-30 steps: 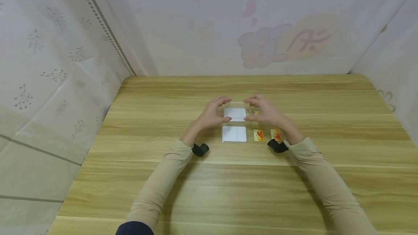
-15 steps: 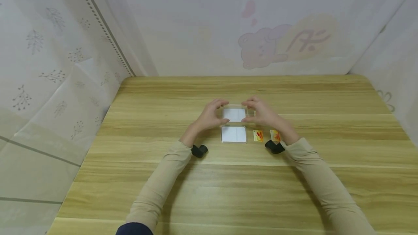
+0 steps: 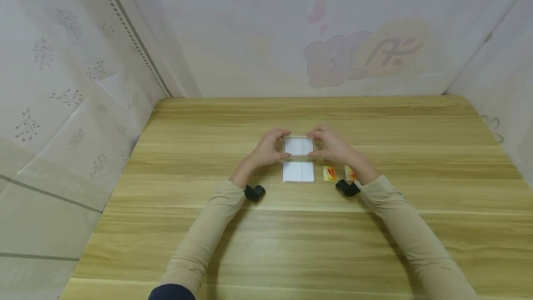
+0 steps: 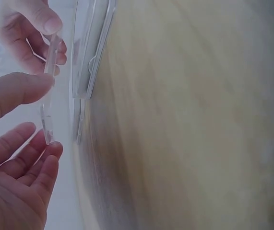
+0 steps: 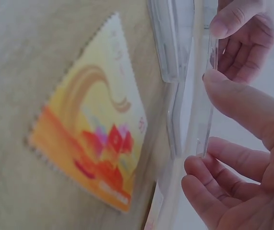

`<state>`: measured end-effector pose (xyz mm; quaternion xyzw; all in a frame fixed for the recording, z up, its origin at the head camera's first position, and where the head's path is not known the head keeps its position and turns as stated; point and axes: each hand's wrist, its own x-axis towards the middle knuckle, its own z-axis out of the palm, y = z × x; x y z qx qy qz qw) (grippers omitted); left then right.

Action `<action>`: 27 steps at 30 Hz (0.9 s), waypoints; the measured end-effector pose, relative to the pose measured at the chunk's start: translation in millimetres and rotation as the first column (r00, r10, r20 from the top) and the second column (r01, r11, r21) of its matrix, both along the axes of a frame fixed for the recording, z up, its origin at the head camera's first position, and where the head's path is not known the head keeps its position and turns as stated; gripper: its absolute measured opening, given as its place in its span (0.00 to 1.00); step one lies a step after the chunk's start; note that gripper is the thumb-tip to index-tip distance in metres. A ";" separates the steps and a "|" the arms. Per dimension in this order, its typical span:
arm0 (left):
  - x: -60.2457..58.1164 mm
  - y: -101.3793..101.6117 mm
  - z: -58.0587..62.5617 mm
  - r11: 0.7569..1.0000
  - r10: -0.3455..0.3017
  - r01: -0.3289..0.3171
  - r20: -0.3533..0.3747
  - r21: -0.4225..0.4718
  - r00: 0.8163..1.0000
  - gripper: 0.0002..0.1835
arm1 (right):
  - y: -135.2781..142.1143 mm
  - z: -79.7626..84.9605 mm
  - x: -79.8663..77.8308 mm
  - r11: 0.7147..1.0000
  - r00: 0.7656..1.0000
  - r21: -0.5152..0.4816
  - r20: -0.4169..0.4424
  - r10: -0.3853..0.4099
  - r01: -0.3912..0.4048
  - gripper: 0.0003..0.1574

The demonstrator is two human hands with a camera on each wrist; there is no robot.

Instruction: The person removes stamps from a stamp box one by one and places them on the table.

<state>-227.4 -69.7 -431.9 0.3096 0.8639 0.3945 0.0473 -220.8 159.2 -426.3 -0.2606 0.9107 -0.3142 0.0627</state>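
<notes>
Both hands hold a clear plastic lid (image 4: pixel 46 111) level by its two short ends, thumbs on the near edge and fingers on the far edge. My left hand (image 3: pixel 266 148) pinches the left end; my right hand (image 3: pixel 333 146) pinches the right. In both wrist views a gap shows between the lid and the far case (image 5: pixel 174 127), a shallow clear box with a white insert. From the head view the lid overlaps that case. Nearer me lies a second clear case (image 3: pixel 298 171) with a white insert, flat on the table.
Right of the near case, two small yellow and red postage stamps lie on the wooden table (image 3: pixel 266 244), one stamp (image 3: pixel 329 173) beside the other (image 3: pixel 350 173), which is partly behind the right wrist. Patterned cloth (image 3: pixel 250 36) hangs behind the table.
The lid has come down and slightly toward me, now lined up over the far case. Both hands moved with it, the right one a little leftward.
</notes>
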 end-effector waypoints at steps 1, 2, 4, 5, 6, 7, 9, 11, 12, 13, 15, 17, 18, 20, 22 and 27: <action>-0.2 0.1 -0.5 1.000 0.002 -0.002 -0.001 -0.006 1.000 0.32 | -0.4 -0.5 -0.1 1.000 1.000 0.002 0.001 0.001 -0.001 0.41; -0.1 0.2 -0.6 1.000 0.003 -0.003 0.000 -0.011 1.000 0.32 | -1.1 -0.4 0.1 1.000 1.000 0.002 0.005 0.000 0.000 0.41; -0.1 0.3 -0.8 1.000 0.006 -0.006 0.007 -0.019 1.000 0.32 | -2.0 -0.4 0.4 1.000 1.000 0.007 0.009 -0.002 0.002 0.41; -0.1 0.4 -0.8 1.000 0.006 -0.006 0.011 -0.023 1.000 0.32 | -2.4 -0.4 0.4 1.000 1.000 0.008 0.011 -0.003 0.003 0.40; -0.1 0.5 -0.8 1.000 0.006 -0.006 0.013 -0.027 1.000 0.32 | -2.8 -0.5 0.4 1.000 1.000 0.012 0.009 -0.003 0.003 0.40; 0.0 0.6 -0.9 1.000 0.007 -0.007 0.015 -0.031 1.000 0.32 | -3.1 -0.2 0.5 1.000 1.000 0.014 0.010 -0.004 0.004 0.40; -0.3 0.9 -1.3 0.999 0.007 -0.006 0.020 -0.037 1.000 0.32 | -3.6 -0.4 0.5 1.000 1.000 0.017 0.016 -0.007 0.007 0.40; -0.6 1.5 -1.5 0.999 0.007 -0.006 0.020 -0.044 1.000 0.33 | -4.0 -0.7 0.1 1.000 1.000 0.025 0.020 -0.010 0.010 0.40; -0.8 1.9 -1.7 0.999 0.007 -0.006 0.022 -0.047 1.000 0.33 | -4.1 -0.9 -0.1 0.999 1.000 0.030 0.019 -0.011 0.011 0.40; -0.9 2.2 -2.0 0.999 0.006 -0.005 0.026 -0.049 1.000 0.33 | -4.2 -1.1 -0.3 0.999 1.000 0.037 0.019 -0.012 0.011 0.40; -1.1 2.8 -2.5 0.999 0.004 -0.002 0.036 -0.052 0.999 0.33 | -4.3 -1.4 -0.7 0.999 1.000 0.048 0.017 -0.011 0.010 0.40; -1.5 3.2 -3.1 0.998 0.003 0.000 0.045 -0.056 0.999 0.33 | -4.5 -1.4 -0.9 0.999 1.000 0.052 0.017 -0.008 0.007 0.40; -1.6 3.4 -3.1 0.998 0.002 0.000 0.048 -0.060 0.999 0.33 | -4.5 -1.4 -1.1 0.999 1.000 0.053 0.017 -0.006 0.005 0.39; -1.7 3.6 -2.8 0.998 0.005 -0.002 0.051 -0.068 0.999 0.33 | -4.6 -1.5 -1.4 0.999 1.000 0.052 0.016 -0.001 0.001 0.39; -1.7 3.7 -2.1 0.997 0.008 -0.004 0.054 -0.079 0.998 0.33 | -4.7 -1.6 -2.1 0.999 1.000 0.053 0.016 0.003 -0.004 0.39; -1.9 3.5 0.1 0.995 0.009 -0.002 0.069 -0.098 0.998 0.34 | -5.6 -0.8 -3.9 0.998 1.000 0.060 0.014 0.013 -0.014 0.39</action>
